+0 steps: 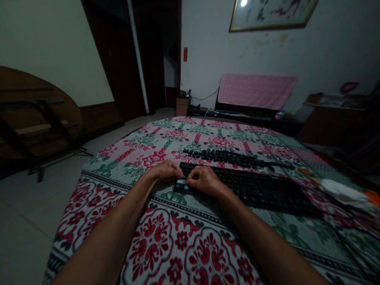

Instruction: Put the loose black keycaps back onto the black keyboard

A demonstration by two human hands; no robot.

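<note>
A black computer keyboard [279,192] lies on the patterned cloth in front of me. My left hand [168,171] is closed at its upper left corner, thumb and fingertips drawn together. My right hand [205,180] bends over the left end with its fingers pinched close to the surface. Whatever is between the fingertips of either hand is too small and dark to make out. Just below the fingers, a pale strip [181,181] shows at the keyboard's lower left. Behind the keyboard, several loose black keycaps [225,156] are laid out in a long band.
A flowered cloth [151,241] covers the large surface under everything. To the right lie a crumpled white item [341,192] and dark cables. A folded round table [38,114] leans at the left wall. Across the room, a pink towel [257,91] drapes over something.
</note>
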